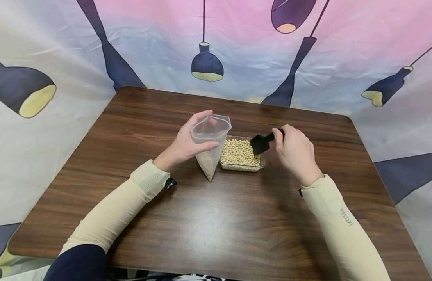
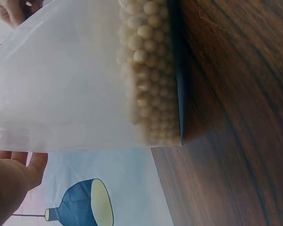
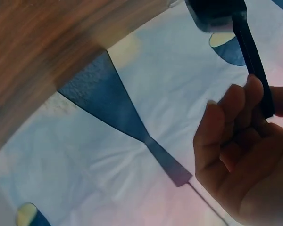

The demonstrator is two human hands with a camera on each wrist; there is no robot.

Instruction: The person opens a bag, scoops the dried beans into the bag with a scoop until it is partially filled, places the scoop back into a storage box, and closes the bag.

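My left hand (image 1: 189, 138) grips a clear plastic zip bag (image 1: 212, 146) near its mouth, thumb in front and fingers behind. The bag's mouth gapes upward, and pale beans sit in its pointed lower corner. Beside the bag on the right stands a clear rectangular container (image 1: 241, 168) full of round yellowish soybeans (image 1: 237, 152). In my right hand (image 1: 297, 152) is a small black scoop (image 1: 260, 145), its handle pinched between thumb and fingers. The scoop's blade overlaps the container's right side in the head view. The right wrist view shows the scoop handle (image 3: 251, 52) above the curled fingers.
A dark wood-grain table (image 1: 202, 226) lies under everything. Behind it hangs a cloth backdrop (image 1: 159, 47) printed with lamps, which meets the table's far edge. The container's wall stands close to the bag.
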